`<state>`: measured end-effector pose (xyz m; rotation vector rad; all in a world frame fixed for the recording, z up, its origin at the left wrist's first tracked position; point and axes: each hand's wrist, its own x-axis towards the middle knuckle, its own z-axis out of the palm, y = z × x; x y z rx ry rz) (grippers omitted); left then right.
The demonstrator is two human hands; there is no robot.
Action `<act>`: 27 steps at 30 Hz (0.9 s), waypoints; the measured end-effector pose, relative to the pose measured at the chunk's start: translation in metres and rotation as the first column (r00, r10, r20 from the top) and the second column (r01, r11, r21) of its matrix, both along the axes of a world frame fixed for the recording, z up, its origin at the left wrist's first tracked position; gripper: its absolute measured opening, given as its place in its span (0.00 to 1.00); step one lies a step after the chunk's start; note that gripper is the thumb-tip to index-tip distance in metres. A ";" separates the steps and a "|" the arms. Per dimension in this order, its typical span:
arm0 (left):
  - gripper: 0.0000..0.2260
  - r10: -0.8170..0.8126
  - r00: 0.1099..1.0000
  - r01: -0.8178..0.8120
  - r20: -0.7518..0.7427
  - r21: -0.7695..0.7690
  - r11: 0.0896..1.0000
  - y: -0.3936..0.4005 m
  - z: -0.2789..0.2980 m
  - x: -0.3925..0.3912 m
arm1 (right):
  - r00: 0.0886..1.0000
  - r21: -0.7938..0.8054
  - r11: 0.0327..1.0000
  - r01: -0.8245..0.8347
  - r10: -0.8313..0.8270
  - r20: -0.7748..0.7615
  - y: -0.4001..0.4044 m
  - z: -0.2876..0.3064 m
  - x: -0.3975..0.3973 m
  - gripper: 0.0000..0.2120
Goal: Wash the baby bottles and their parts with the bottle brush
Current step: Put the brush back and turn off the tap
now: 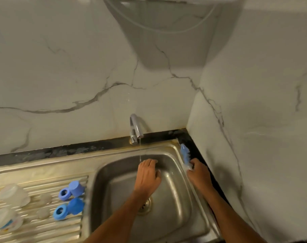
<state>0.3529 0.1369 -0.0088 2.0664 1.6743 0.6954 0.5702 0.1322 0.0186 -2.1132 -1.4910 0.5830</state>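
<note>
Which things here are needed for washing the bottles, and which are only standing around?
For the job: bottle brush, clear bottles, blue caps, blue rings, running tap, sink.
Not part of it: marble wall, white hose.

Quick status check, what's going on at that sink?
Left hand empty under tap trickle. Right hand grips bottle brush on sink rim. Nothing blocking.
</note>
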 end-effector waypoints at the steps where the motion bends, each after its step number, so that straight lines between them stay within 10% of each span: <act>1: 0.21 -0.007 1.000 0.007 -0.003 -0.004 1.000 0.004 -0.001 0.010 | 0.999 -0.006 1.000 0.008 -0.008 0.031 0.005 -0.004 0.012 0.07; 27: 0.18 0.064 0.996 -0.071 -0.061 -0.111 0.991 0.054 -0.026 0.020 | 0.852 -0.036 0.999 -0.022 0.037 0.523 0.075 -0.024 0.055 0.12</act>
